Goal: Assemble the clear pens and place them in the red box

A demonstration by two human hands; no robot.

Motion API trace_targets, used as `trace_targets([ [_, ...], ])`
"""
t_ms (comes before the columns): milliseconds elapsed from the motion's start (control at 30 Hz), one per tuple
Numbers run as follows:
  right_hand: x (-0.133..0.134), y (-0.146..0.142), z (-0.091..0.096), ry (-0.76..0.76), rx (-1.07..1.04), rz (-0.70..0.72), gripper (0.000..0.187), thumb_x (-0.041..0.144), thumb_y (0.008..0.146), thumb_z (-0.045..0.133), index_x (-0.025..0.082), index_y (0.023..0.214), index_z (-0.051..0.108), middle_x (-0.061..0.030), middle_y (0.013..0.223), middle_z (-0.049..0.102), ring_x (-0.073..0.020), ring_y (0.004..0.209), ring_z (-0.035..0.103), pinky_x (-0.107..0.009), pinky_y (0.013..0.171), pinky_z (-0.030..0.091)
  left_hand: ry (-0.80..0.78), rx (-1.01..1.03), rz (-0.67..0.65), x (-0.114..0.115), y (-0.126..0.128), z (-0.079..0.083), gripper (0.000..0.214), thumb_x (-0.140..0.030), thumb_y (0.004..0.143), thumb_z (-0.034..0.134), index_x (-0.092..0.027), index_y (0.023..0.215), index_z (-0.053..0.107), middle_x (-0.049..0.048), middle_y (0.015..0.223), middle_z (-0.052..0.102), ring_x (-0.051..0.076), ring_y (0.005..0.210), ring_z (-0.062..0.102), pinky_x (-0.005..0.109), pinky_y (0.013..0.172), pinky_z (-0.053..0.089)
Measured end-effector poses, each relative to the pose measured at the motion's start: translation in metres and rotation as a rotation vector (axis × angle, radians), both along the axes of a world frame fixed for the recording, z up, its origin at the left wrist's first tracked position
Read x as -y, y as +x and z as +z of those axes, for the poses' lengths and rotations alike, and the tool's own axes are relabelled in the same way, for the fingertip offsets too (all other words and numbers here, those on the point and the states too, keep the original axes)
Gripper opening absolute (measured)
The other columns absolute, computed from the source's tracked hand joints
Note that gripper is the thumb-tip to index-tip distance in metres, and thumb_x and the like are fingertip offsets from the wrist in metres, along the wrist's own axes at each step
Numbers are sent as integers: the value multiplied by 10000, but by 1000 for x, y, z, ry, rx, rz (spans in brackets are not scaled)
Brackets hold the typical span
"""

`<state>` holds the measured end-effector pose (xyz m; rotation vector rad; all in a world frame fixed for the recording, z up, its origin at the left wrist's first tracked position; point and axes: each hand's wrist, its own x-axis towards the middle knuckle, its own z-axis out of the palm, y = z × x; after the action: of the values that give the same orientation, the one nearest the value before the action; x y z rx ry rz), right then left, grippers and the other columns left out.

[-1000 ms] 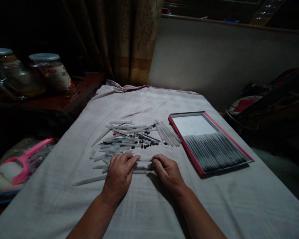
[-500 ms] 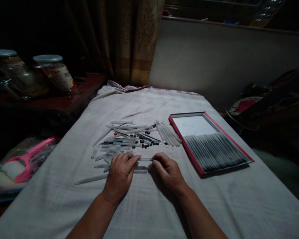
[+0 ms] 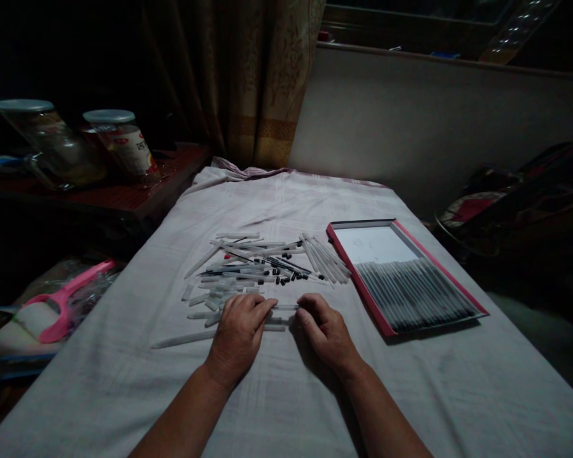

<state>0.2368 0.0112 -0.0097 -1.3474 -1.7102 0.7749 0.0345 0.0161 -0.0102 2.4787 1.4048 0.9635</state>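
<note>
A thin clear pen barrel [image 3: 286, 307] lies crosswise between my two hands, just above the cloth. My left hand [image 3: 237, 336] pinches its left end between thumb and fingers. At its right end the thumb and fingertips of my right hand [image 3: 328, 332] are closed. Beyond them spreads a loose heap of pen parts: dark refills [image 3: 286, 262], small black plugs [image 3: 293, 277], clear caps [image 3: 210, 286] and whitish barrels [image 3: 325, 257]. Another long barrel [image 3: 181, 340] rests left of my left hand. My palms hide some parts underneath.
Right of the heap, an open red-edged box [image 3: 360, 283] holds a row of pens [image 3: 413, 296]. A white cloth [image 3: 286, 407] covers the table. Jars [image 3: 124, 149] and a glass mug [image 3: 62, 159] stand on a side table; a pink-handled object [image 3: 60, 312] lies at left.
The camera view has shifted slightly, so the whole scene sits a little further right. Both hands keep nearly the same grip on the pen barrel.
</note>
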Motion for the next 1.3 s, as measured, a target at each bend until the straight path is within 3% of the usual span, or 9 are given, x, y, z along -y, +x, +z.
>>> trace_targets([
  [133, 0, 0, -1, 6, -6, -50, 213, 331, 913, 499, 209, 759, 582, 7, 649, 609, -142, 616, 587, -243, 605, 462, -30, 7, -14, 1, 1, 0, 297, -92, 898, 541, -224, 1138, 656, 53, 976, 660, 211, 931, 573, 373, 855, 441],
  [333, 8, 4, -6, -110, -217, -35, 196, 355, 868, 589, 192, 949, 660, -37, 814, 708, -168, 708, 654, -274, 670, 519, -35, 20, -41, 0, 0, -1, 283, -113, 911, 524, -218, 1141, 653, 59, 984, 663, 210, 934, 588, 379, 850, 451],
  [467, 14, 5, -8, -131, -234, -111, 237, 393, 877, 577, 183, 832, 677, -29, 713, 697, -160, 635, 629, -260, 602, 498, -37, 20, -74, 1, 3, -2, 272, -118, 911, 539, -214, 1140, 651, 56, 972, 670, 208, 916, 588, 377, 846, 450],
  [600, 16, 5, -7, -77, -119, -169, 361, 439, 904, 533, 188, 657, 613, 1, 565, 613, -137, 543, 573, -240, 548, 456, -52, 20, -82, 4, 7, -1, 273, -130, 909, 549, -223, 1144, 653, 54, 968, 671, 208, 911, 589, 379, 844, 451],
  [833, 22, 8, -3, -74, -119, -58, 250, 388, 917, 524, 187, 985, 656, -28, 732, 706, -154, 592, 639, -250, 592, 512, -73, 3, -100, 6, 10, 4, 281, -133, 902, 558, -227, 1148, 655, 56, 962, 677, 206, 904, 603, 366, 827, 461],
  [933, 25, 9, -2, -30, -89, -98, 234, 381, 897, 539, 190, 857, 668, -26, 681, 691, -163, 606, 636, -251, 592, 496, -74, 3, -111, 7, 11, 4, 280, -129, 899, 563, -223, 1146, 657, 54, 959, 680, 209, 901, 605, 364, 816, 462],
  [1133, 25, 10, -3, -19, -79, -151, 420, 465, 911, 494, 191, 607, 589, 5, 525, 576, -137, 504, 554, -237, 521, 419, -59, 17, -149, 8, 14, 1, 284, -138, 911, 540, -216, 1161, 650, 62, 970, 682, 205, 903, 609, 361, 822, 468],
  [1300, 25, 10, -3, -64, -129, -118, 382, 482, 925, 469, 190, 726, 615, 10, 580, 592, -136, 511, 546, -237, 528, 431, -47, 42, -148, 8, 13, 3, 272, -131, 915, 534, -205, 1147, 655, 66, 966, 688, 204, 895, 620, 357, 813, 474],
])
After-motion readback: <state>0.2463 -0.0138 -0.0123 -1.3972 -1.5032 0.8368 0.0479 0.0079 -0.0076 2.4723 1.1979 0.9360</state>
